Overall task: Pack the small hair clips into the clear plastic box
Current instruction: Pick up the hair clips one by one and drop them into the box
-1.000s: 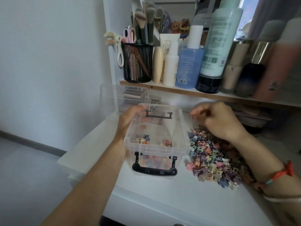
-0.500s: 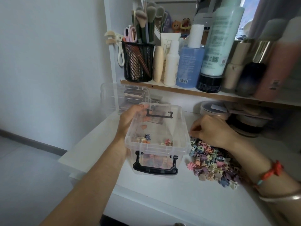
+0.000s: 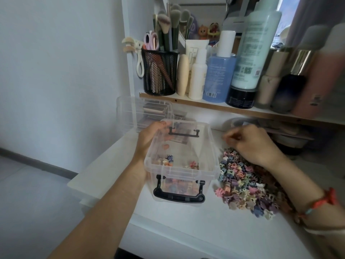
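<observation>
Left hand [image 3: 151, 136] is gripping the left wall of the clear plastic box [image 3: 186, 172], fingers curling over the rim. Right hand [image 3: 252, 143] is hovering over the pastel, claw-shaped hair clips [image 3: 246, 189] heaped just right of the box, fingers bunched; too blurred to tell if pinching. A few clips are lying inside. The box is sitting open on the matte white table [image 3: 196, 227], black handle [image 3: 179, 196] facing the camera. A black mesh cup [image 3: 160, 71] and bottles are crowding the shelf [image 3: 214, 106] behind.
</observation>
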The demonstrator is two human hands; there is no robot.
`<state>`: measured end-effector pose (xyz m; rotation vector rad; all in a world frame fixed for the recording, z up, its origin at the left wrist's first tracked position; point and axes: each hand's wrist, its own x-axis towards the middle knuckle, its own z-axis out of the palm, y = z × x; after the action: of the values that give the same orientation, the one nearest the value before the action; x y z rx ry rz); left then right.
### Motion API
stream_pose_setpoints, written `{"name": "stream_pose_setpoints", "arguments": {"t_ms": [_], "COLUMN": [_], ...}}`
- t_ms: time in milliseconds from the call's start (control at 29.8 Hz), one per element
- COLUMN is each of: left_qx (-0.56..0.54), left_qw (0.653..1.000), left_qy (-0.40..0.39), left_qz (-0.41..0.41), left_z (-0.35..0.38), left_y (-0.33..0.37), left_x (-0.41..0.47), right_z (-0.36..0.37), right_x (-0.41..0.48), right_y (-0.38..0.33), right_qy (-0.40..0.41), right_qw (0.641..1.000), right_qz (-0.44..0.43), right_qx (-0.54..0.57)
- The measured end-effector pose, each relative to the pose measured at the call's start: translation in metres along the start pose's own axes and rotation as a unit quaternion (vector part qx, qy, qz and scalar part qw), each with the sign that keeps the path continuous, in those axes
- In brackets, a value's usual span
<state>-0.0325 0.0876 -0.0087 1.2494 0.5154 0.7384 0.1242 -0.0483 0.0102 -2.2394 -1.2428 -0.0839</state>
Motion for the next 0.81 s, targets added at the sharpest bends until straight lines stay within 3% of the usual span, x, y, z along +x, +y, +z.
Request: {"name": "stream_pose_setpoints", "arguments": {"t_ms": [101,269,336,403,470,538,638,706,807], "left_qx": [-0.004,-0.005,-0.005,-0.007,-0.006,-0.001,0.0,-0.001,-0.002], "left_qw": [1.0,1.0,1.0,1.0,1.0,1.0,1.0,1.0,1.0], "left_qy": [-0.004,0.0,0.003,0.003,0.008,0.017,0.011,0.005,0.002], "left_qz": [-0.002,0.001,0.0,-0.001,0.0,0.002,0.001,0.0,0.0], "left_z": [0.0,0.0,0.0,0.001,0.001,0.001,0.001,0.0,-0.001], "left_y": [0.0,0.0,0.0,0.0,0.0,-0.001,-0.001,-0.001,-0.002], "left_x": [0.0,0.0,0.0,0.0,-0.001,-0.001,0.0,0.0,0.001], "right_z": [0.006,0.013,0.01,0.001,-0.008,-0.011,-0.011,-0.006,0.006], "right_x": [-0.001,0.002,0.003,0.001,-0.006,-0.011,-0.009,-0.003,0.0], "right_y": [0.004,0.006,0.002,-0.011,-0.029,-0.039,-0.036,-0.021,-0.008], "right_qy": [-0.062,-0.045,0.018,0.067,0.051,-0.002,-0.006,0.022,-0.061], "right_qw": [0.991,0.992,1.0,0.98,0.928,0.904,0.921,0.957,0.991], "right_qz": [0.014,-0.006,-0.012,-0.019,-0.051,-0.083,-0.069,-0.041,-0.023], "right_qx": [-0.114,-0.118,-0.023,0.186,0.365,0.419,0.384,0.285,0.119]}}
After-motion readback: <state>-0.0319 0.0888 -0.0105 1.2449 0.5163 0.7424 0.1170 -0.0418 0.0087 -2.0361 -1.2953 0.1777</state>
